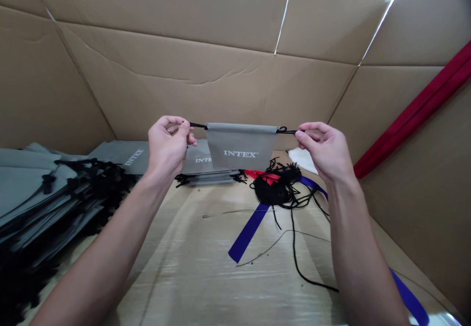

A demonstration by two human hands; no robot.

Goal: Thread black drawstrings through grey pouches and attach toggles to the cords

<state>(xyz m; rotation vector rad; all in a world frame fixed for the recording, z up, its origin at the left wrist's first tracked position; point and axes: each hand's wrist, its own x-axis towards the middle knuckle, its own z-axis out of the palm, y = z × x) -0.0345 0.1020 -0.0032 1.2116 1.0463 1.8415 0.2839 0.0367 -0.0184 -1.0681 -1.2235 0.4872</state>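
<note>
A grey drawstring pouch (241,142) with white INTEX lettering hangs above the table, its top edge stretched straight between my two hands. My left hand (170,142) pinches the black drawstring (197,125) at the pouch's left corner. On the other side, my right hand (324,147) has thumb and fingers closed on the black cord (289,131) coming out of the right corner. A small loop of cord shows near that corner. Behind and below the pouch lies a stack of similar grey pouches (209,176), partly hidden by it.
Large piles of grey pouches (33,179) with black cords fill the left side. A tangled bundle of black cord (274,188) lies at centre right with a blue ribbon (250,233) and red strip (253,173). Cardboard walls (165,56) enclose the table (198,267).
</note>
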